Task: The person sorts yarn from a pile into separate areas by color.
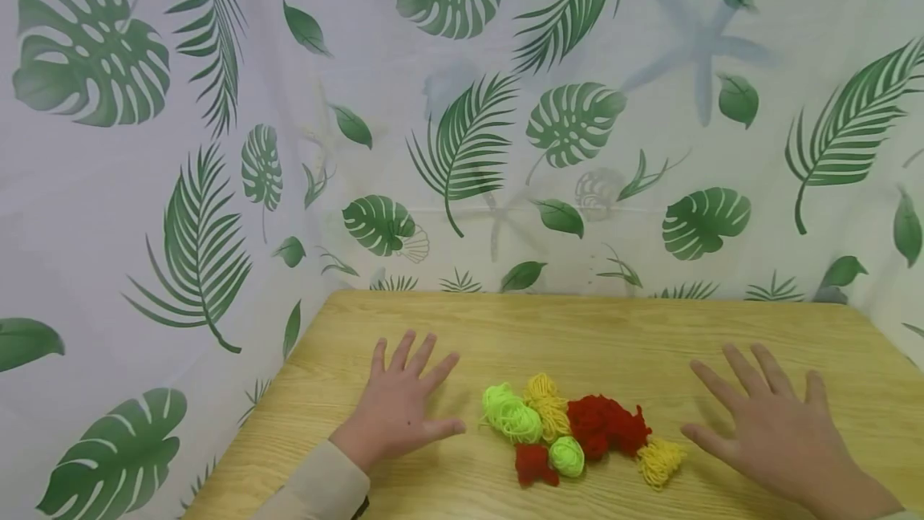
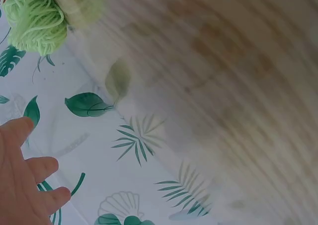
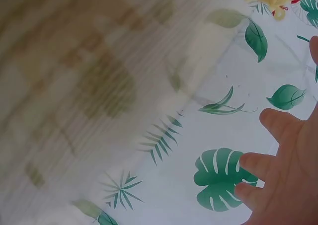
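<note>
Between the two hands lies a group of small yarn bundles. At its left is a lime green yarn bundle [image 1: 512, 413], touching a yellow yarn bundle [image 1: 547, 406]. Dark red yarn [image 1: 608, 425] sits right of these, and a second yellow bundle [image 1: 660, 462] lies at the right end. In front are a small red yarn piece [image 1: 534, 465] and a round lime green ball [image 1: 566, 456]. My left hand [image 1: 404, 406], fingers spread, is left of the green bundle and holds nothing. My right hand [image 1: 776, 424], also spread and holding nothing, is right of the yellow bundle.
The yarn lies on a wood-grain table [image 1: 433, 319]. A white curtain [image 1: 476, 255] printed with green leaves stands behind the table's back edge and along its left side.
</note>
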Demonstrator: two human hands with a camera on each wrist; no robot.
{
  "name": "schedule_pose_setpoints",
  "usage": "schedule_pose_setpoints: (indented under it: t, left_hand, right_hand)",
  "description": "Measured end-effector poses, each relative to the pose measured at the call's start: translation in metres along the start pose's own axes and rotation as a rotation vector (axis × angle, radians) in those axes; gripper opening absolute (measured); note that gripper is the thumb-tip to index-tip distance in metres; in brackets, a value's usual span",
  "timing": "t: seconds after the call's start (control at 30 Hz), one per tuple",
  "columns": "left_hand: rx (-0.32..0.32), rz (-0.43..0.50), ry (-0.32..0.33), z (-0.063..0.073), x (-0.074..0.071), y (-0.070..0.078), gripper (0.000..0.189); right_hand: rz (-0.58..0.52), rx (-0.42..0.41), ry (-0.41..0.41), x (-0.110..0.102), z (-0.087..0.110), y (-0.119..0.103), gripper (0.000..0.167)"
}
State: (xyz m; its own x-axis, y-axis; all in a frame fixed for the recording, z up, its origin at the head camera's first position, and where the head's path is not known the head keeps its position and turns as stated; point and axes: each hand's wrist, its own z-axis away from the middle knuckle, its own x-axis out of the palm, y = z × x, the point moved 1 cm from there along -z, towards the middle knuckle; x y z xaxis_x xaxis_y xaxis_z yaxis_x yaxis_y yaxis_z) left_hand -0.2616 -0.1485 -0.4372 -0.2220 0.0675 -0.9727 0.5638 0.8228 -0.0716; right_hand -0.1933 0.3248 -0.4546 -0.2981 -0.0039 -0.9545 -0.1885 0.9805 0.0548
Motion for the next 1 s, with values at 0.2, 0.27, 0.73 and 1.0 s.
schedule_pose_setpoints:
  t: [0.2,0.27,0.73,1.0]
  left_hand:
    - [0.03,-0.012,0.014,-0.001,0.001,0.004,0.091]
    - [0.031,-0.005,0.004,-0.002,0.002,0.006,0.09]
    - [0.079,0.252,-0.135,-0.007,0.003,0.028,0.079]
    - [0.129,0.339,-0.156,-0.018,0.004,0.041,0.078]
  right_hand:
    - [-0.033,-0.042,0.023,-0.002,-0.001,-0.005,0.083]
    - [-0.063,-0.061,0.035,-0.003,-0.001,-0.008,0.08]
    - [-0.419,-0.101,-0.072,-0.018,-0.004,-0.057,0.059]
    - [-0.611,-0.145,-0.296,-0.026,-0.006,-0.094,0.049]
